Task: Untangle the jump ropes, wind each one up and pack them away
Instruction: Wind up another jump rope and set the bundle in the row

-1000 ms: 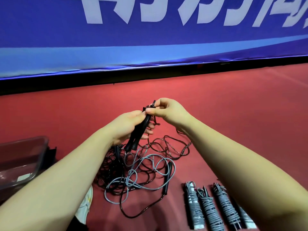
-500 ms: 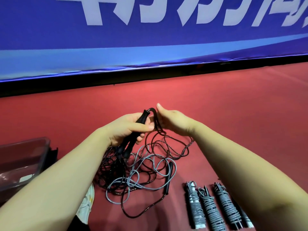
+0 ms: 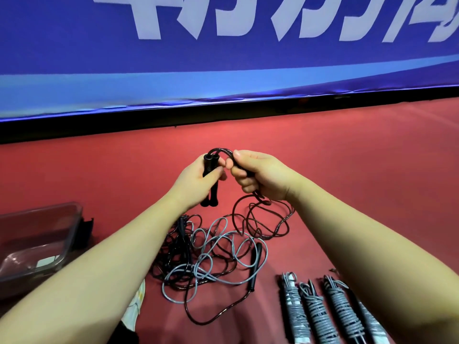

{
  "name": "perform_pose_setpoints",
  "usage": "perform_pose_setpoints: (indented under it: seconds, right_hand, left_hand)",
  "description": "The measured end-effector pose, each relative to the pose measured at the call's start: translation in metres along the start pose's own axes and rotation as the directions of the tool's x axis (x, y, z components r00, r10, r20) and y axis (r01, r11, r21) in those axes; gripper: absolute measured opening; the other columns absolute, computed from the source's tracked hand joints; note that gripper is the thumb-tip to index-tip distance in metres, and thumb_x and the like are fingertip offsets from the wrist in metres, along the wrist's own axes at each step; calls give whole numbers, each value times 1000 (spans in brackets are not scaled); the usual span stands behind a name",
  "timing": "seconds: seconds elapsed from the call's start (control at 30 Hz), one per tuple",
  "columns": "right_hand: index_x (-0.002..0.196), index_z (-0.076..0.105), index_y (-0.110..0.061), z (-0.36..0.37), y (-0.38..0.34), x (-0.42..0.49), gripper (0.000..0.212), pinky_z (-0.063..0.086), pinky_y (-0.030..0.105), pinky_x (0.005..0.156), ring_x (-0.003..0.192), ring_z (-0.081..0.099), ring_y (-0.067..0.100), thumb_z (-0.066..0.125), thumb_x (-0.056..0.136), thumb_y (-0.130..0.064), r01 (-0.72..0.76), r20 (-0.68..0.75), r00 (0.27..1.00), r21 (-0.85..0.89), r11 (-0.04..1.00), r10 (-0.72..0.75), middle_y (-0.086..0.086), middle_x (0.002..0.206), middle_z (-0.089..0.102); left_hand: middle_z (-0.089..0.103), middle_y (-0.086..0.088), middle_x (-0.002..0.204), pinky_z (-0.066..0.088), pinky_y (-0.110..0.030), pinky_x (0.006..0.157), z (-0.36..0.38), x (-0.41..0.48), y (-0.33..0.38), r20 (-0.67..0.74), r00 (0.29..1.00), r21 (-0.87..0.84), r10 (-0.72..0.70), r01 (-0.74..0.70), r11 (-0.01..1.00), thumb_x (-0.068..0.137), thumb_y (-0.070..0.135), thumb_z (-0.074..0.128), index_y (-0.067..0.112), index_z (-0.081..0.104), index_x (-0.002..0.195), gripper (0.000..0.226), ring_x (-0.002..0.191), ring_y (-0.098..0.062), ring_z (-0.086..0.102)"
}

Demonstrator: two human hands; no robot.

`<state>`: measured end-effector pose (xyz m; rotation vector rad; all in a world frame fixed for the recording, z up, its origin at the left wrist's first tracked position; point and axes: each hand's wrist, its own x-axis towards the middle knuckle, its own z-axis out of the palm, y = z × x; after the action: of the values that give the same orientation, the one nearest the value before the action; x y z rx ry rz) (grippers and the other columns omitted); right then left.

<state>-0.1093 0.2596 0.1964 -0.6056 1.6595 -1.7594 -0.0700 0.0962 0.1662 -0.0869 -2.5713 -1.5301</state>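
Head view. We see both bare forearms reaching forward over a red floor (image 3: 360, 170), with a blue banner (image 3: 223, 70) bearing white lettering along the far edge. The left hand (image 3: 198, 181) is clenched round 2 black handles (image 3: 211, 161), held side by side and nearly upright, their upper and lower ends showing above and below the fist. From the handle tops a dark cord (image 3: 219, 151) arches over to the right hand (image 3: 263, 177), which grasps it in a closed fist with the thumb on top; the cord leaves the fist below and falls in loose loops onto the floor. Near the person, between the forearms, lies the tangled pile (image 3: 183, 259) of dark ropes, through which a grey rope (image 3: 224, 242) winds in open coils. A single loose handle (image 3: 254, 266) rests at the right edge of the pile. Further right, 3 wound bundles (image 3: 315, 311) of grey rope lie parallel on the floor; a possible 4th is mostly hidden by the right forearm. At the left edge stands a clear plastic container (image 3: 72, 227), apart from the pile. A white object (image 3: 136, 301) shows beside the left forearm; we cannot tell what it is.
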Motion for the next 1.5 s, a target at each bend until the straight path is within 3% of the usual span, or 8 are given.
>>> perform_pose_setpoints:
  seconds: [0.13, 0.27, 0.4, 0.6, 0.7, 0.97, 1.23, 1.5]
  right_hand:
    - [83, 44, -15, 7, -1, 2, 29, 15, 15, 42, 43, 20, 2, 26, 103, -25, 46, 15, 999, 8, 999, -46, -7, 57, 36]
    - [90, 50, -11, 18, 11, 5, 27, 21, 15, 42, 44, 24, 5, 28, 103, -18, 45, -40, 998, 18, 999, -44, -5, 58, 38]
    - [83, 55, -16, 26, 30, 10, 28, 27, 18, 47, 51, 32, 9, 35, 102, -22, -57, -227, 974, -225, 973, 4, -4, 62, 42]
    - [74, 50, -22, 30, 28, 18, 24, 34, 27, 57, 58, 41, 11, 47, 97, -28, -154, -367, 928, -536, 830, -66, -6, 65, 49]
    - [86, 50, -16, 28, 24, 17, 30, 38, 32, 66, 69, 47, 20, 36, 99, -39, -181, -340, 931, -749, 637, -135, -1, 71, 51]
    - [124, 42, -16, 44, 35, 27, 42, 36, 34, 71, 94, 59, 32, 20, 101, -43, -286, -469, 854, -785, 549, -225, 10, 102, 64]
    - [114, 45, -14, 60, 54, 47, 35, 42, 38, 75, 89, 58, 33, 19, 101, -34, -183, -570, 789, -574, 798, -229, 12, 96, 67]
    - [119, 46, -13, 52, 46, 40, 34, 41, 36, 69, 78, 56, 31, 20, 102, -28, -143, -546, 764, -662, 735, -344, 11, 87, 65]
  left_hand:
    - [71, -6, 94, 46, -44, 99, 7, 0, 0, 9, 999, -305, -47, 47, 951, 84, 46, 58, 23, 55, 99, 27, 96, -20, 65]
    - [59, 2, 68, 46, -42, 84, 16, 6, 5, -163, 963, -554, -216, 92, 827, 98, 13, 48, 18, 51, 85, 14, 73, -21, 54]
    - [60, -9, 79, 53, -34, 62, 7, 16, 5, -251, 872, -757, -421, 94, 647, 97, 0, 38, 5, 47, 101, 12, 72, -23, 63]
    - [58, -11, 84, 56, -42, 75, 0, 18, 4, -240, 816, -898, -526, 20, 440, 94, -6, 30, 4, 45, 104, 20, 71, -20, 66]
    - [57, -10, 82, 57, -36, 62, -8, 24, 0, -213, 828, -938, -518, -26, 345, 94, -4, 30, 3, 45, 110, 22, 63, -18, 68]
    - [51, -6, 75, 52, -39, 65, -6, 24, 12, -152, 803, -983, -576, -62, 174, 95, -2, 31, 6, 49, 86, 21, 60, -18, 60]
    - [49, -6, 81, 48, -40, 67, -12, 24, 5, -88, 772, -996, -630, -72, 50, 98, 6, 33, 4, 47, 89, 17, 70, -17, 53]
    - [48, -8, 81, 45, -40, 79, -20, 25, 10, 20, 838, -1000, -545, 20, -6, 99, 4, 30, 4, 48, 83, 24, 72, -19, 52]
